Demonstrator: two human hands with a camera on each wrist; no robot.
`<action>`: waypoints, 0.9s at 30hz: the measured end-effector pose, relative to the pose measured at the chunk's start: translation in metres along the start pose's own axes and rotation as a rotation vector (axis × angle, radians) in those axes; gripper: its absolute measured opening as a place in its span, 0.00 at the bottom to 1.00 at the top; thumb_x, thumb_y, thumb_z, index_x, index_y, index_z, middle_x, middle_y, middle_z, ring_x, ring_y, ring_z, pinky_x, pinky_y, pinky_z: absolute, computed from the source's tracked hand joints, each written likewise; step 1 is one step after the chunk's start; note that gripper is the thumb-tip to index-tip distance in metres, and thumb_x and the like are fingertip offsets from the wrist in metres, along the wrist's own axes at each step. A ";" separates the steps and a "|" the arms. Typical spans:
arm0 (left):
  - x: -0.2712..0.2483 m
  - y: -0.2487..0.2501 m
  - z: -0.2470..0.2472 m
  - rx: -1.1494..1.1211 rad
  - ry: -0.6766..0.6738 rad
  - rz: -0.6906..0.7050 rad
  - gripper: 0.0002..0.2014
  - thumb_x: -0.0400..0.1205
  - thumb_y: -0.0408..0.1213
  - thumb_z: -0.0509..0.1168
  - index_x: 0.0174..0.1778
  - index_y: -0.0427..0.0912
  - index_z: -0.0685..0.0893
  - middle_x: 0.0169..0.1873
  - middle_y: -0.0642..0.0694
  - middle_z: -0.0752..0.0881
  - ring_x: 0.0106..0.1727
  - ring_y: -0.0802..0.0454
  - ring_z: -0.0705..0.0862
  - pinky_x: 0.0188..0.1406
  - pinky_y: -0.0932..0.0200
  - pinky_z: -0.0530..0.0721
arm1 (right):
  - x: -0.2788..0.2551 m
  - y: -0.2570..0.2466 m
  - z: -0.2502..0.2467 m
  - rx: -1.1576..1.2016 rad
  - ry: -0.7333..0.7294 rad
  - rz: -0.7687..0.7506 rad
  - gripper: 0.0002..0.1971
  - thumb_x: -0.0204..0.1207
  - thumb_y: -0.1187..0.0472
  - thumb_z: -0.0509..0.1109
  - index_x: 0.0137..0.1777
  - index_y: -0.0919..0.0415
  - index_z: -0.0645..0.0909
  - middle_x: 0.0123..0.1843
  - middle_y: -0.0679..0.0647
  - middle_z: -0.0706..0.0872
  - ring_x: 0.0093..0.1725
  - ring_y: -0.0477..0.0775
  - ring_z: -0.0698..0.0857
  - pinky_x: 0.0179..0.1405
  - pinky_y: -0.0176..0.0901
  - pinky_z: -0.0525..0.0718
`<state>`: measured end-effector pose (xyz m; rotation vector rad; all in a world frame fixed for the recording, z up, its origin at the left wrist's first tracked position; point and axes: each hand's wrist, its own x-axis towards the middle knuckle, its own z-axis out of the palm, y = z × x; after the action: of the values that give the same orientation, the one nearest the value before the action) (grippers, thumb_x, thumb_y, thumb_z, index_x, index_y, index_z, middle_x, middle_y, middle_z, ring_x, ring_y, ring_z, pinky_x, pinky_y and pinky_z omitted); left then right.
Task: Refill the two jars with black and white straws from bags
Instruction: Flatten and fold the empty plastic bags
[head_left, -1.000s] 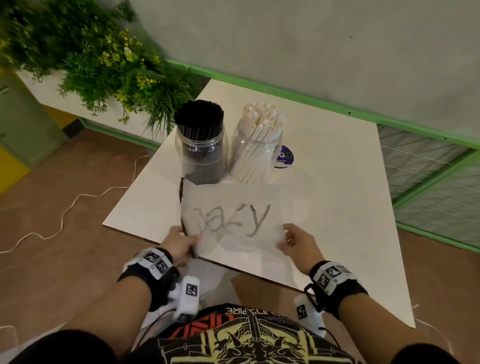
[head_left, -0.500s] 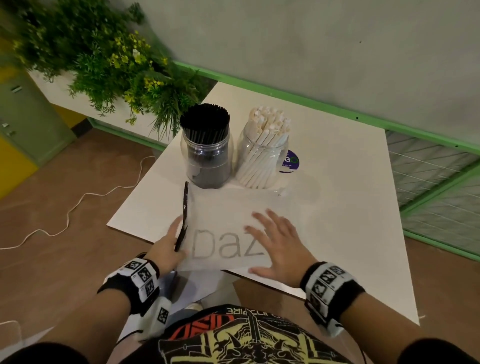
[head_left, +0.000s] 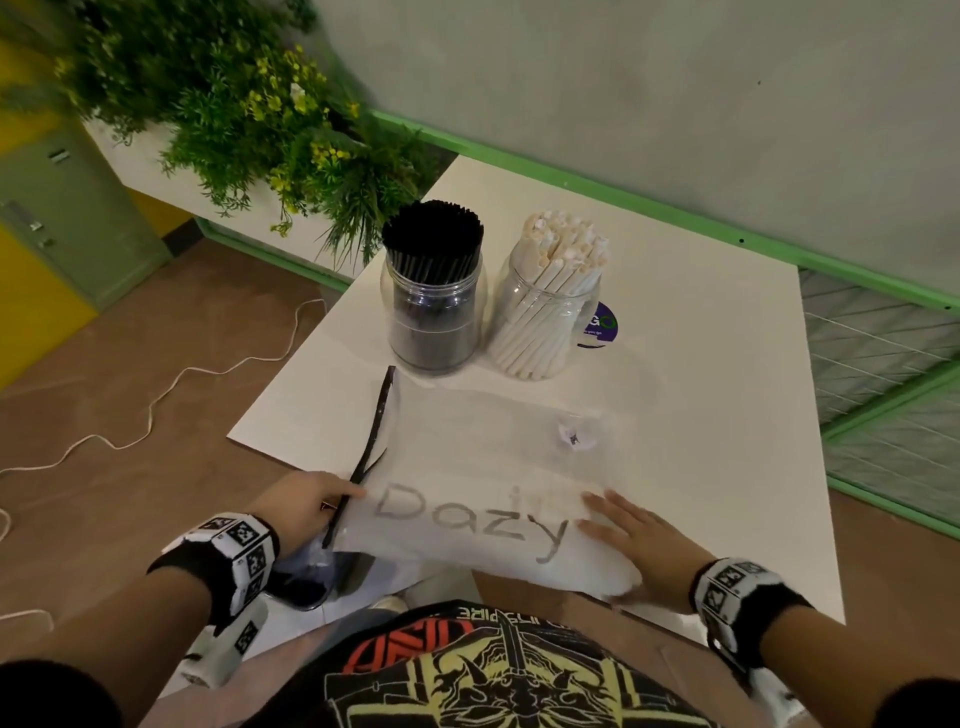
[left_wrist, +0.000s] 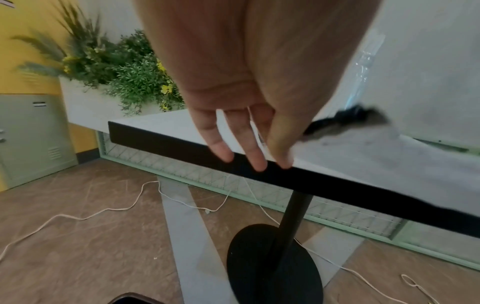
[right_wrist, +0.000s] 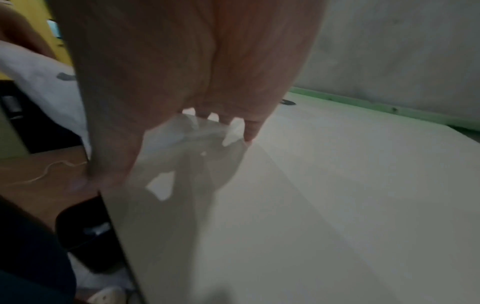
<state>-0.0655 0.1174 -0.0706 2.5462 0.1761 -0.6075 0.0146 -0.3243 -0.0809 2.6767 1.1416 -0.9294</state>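
A white bag (head_left: 483, 519) printed with the grey word "Dazy" lies flat on the near part of the white table (head_left: 727, 415), its near edge at the table's front edge. The left hand (head_left: 306, 506) sits at the bag's left end. In the left wrist view its fingers (left_wrist: 221, 148) are straight and slightly spread, their tips hanging over the table's dark front edge, with the bag's corner lying against the innermost finger — whether that corner is pinched, I cannot tell. A thin black strip (head_left: 371, 447) runs along the bag's left edge, from beside this hand toward the jars.

The right hand (head_left: 639, 545) lies palm down on the bag's right end, fingers straight and a little apart, pointing left across the last letter. The right wrist view is dim, but shows crumpled white bag material (right_wrist: 197, 131) under the fingertips.

Beyond the bag stand two clear jars, side by side and just apart — the left jar (head_left: 431, 306) is packed with upright black straws (head_left: 432, 234), the right jar (head_left: 545, 322) with white straws (head_left: 563, 244) leaning slightly. A round purple sticker (head_left: 602, 325) shows just behind the right jar. A leafy plant (head_left: 234, 104) stands off the table's far left.
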 end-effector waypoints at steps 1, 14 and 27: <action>0.003 -0.001 0.000 -0.017 0.037 0.024 0.23 0.74 0.20 0.63 0.54 0.52 0.89 0.51 0.48 0.88 0.55 0.47 0.85 0.54 0.67 0.74 | 0.000 0.001 0.003 0.096 0.057 0.005 0.38 0.76 0.46 0.71 0.82 0.40 0.54 0.82 0.39 0.36 0.81 0.44 0.38 0.84 0.47 0.48; 0.032 0.037 0.002 -0.150 0.140 -0.167 0.13 0.87 0.41 0.53 0.47 0.35 0.75 0.49 0.31 0.85 0.54 0.35 0.82 0.53 0.50 0.76 | 0.011 0.001 -0.009 1.031 0.628 0.712 0.06 0.84 0.56 0.62 0.53 0.58 0.75 0.47 0.58 0.84 0.47 0.62 0.83 0.46 0.50 0.79; 0.037 0.067 0.008 0.367 0.295 0.163 0.30 0.70 0.26 0.67 0.70 0.48 0.73 0.58 0.39 0.75 0.57 0.35 0.77 0.46 0.43 0.85 | 0.055 -0.076 -0.030 0.153 0.141 0.369 0.52 0.71 0.36 0.70 0.84 0.46 0.38 0.85 0.52 0.34 0.84 0.65 0.39 0.79 0.70 0.54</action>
<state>-0.0194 0.0561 -0.0630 2.9606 -0.0481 -0.2112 0.0072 -0.2261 -0.0754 2.9700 0.5774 -0.8025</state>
